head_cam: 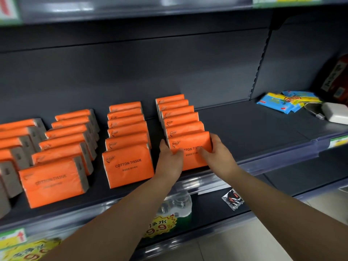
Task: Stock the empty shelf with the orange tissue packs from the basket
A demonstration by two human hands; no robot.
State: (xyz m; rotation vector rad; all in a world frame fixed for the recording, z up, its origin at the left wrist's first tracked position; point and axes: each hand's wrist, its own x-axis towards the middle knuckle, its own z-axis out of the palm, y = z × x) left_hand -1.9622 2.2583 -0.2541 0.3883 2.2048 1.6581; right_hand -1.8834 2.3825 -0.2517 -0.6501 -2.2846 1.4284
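Note:
Orange tissue packs stand upright in several rows on the dark grey shelf [254,129]. The front pack of the rightmost row [190,146] is held between both hands at the shelf's front edge. My left hand [170,159] grips its left side with the thumb across the face. On the pack's right side, my right hand [216,149] holds it with the thumb on the front. Behind it stand several more packs [180,117]. The neighbouring row's front pack [129,164] reads COTTON TISSUE. The basket is out of view.
Right of the orange rows the shelf is bare up to blue and yellow packets [288,100] and a white box [336,113]. Below, a lower shelf holds a bottle pack [177,206] and a small dark sachet [233,198]. Price tags line the shelf edges.

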